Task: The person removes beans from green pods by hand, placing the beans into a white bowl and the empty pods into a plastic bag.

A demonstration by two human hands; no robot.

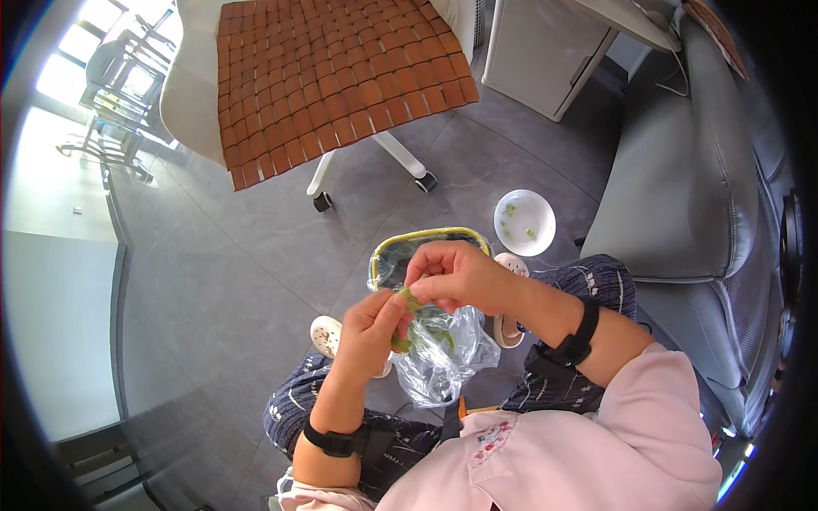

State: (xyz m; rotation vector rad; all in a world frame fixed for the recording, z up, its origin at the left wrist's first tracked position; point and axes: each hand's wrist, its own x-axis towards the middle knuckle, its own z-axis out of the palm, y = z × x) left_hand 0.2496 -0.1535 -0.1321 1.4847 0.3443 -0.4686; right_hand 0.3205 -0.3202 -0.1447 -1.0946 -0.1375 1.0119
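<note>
My left hand (377,329) holds a green bean pod (401,344), part of which shows below its fingers. My right hand (450,278) pinches the pod's upper end, so the fingertips of both hands meet around it. Beneath them is a bin with a yellow rim (429,234), lined with clear plastic. A clear plastic bag (441,370) with some green pieces in it lies bunched at the bin's near side. On the floor beyond my right hand stands a white bowl (540,225) with several small green pieces inside.
A white chair with a brown tiled seat mat (345,76) and castors stands ahead. To the right are a grey leather sofa (664,166) and a pale cabinet (543,57). My feet, in cream clogs (326,335), are on either side of the bin.
</note>
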